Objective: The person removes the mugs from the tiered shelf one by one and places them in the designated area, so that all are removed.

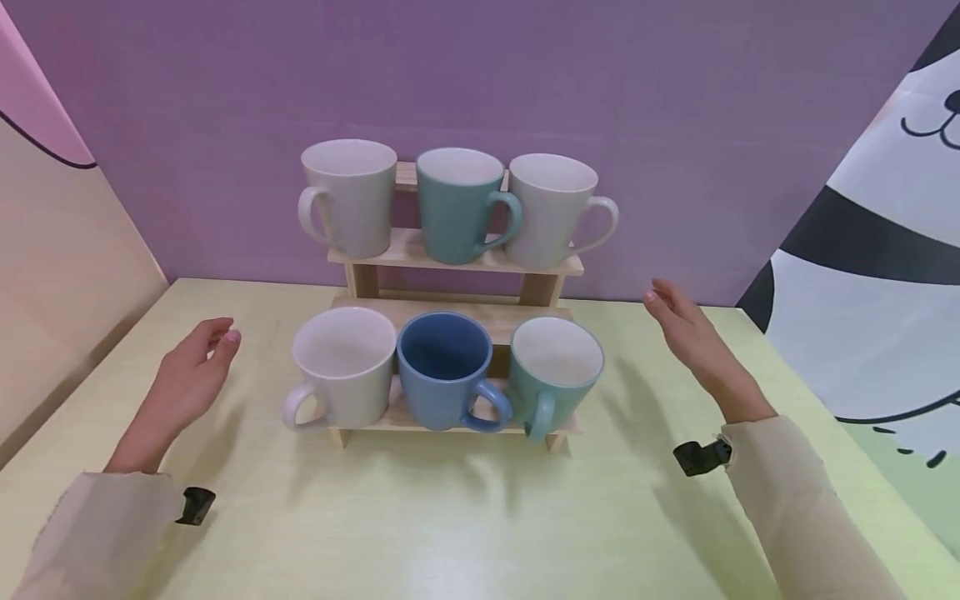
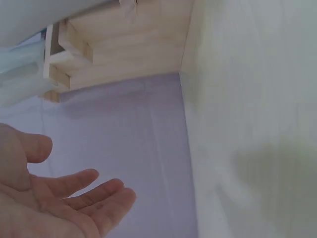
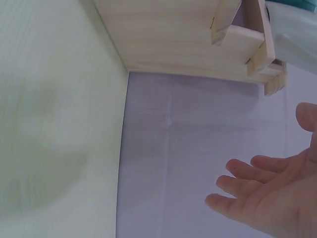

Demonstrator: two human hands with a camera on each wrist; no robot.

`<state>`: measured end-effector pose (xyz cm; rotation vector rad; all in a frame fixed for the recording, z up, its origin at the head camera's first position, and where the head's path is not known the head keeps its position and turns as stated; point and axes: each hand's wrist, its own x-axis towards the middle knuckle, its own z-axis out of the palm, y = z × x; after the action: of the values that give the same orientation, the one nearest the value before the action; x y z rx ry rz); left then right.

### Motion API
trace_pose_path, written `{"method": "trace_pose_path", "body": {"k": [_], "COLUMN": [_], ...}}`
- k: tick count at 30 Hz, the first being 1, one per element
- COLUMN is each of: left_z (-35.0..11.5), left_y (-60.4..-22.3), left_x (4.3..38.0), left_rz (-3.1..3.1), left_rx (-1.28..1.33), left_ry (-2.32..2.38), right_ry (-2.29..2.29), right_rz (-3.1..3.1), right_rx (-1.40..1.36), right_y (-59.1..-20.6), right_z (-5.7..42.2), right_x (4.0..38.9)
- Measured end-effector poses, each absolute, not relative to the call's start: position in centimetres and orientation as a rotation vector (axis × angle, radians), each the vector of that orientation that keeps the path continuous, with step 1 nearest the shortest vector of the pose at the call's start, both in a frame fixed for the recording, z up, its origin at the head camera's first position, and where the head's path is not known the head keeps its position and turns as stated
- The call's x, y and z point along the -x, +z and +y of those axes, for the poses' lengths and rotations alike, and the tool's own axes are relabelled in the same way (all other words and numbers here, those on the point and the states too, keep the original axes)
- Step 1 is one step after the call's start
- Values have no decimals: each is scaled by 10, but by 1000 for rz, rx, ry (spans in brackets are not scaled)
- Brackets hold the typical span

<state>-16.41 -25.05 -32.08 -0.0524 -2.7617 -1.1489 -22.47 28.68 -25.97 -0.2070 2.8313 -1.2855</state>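
A tiered wooden rack [image 1: 450,313] bears two rows of mugs. Along its upper tier stand a white mug [image 1: 356,204], a teal mug [image 1: 456,212] and another white mug [image 1: 547,217]. Below them are a wide white mug [image 1: 348,379], a blue mug [image 1: 438,387] and a light green mug with a white inside [image 1: 551,387]. My left hand [image 1: 191,375] hovers to the rack's left, touching nothing, its fingers relaxed. To the right of the rack, my right hand [image 1: 690,337] is likewise held in the air with loose fingers and nothing in it.
The rack stands on a pale table [image 1: 450,533] near its back edge. Behind rises a purple wall panel [image 1: 660,100]. A panda picture [image 1: 885,242] covers the right-hand panel. Small black devices sit at both wrists.
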Motion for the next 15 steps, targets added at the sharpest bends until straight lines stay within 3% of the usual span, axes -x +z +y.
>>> {"method": "trace_pose_path", "body": {"k": [15], "left_z": [-221], "left_y": [-344], "left_x": [153], "left_rz": [-2592], "left_rx": [-6], "left_ry": [-1869], "right_ry": [-1483], "right_rz": [2703], "right_rx": [283], "right_y": [-220], "right_z": [277], "right_x": [233]}}
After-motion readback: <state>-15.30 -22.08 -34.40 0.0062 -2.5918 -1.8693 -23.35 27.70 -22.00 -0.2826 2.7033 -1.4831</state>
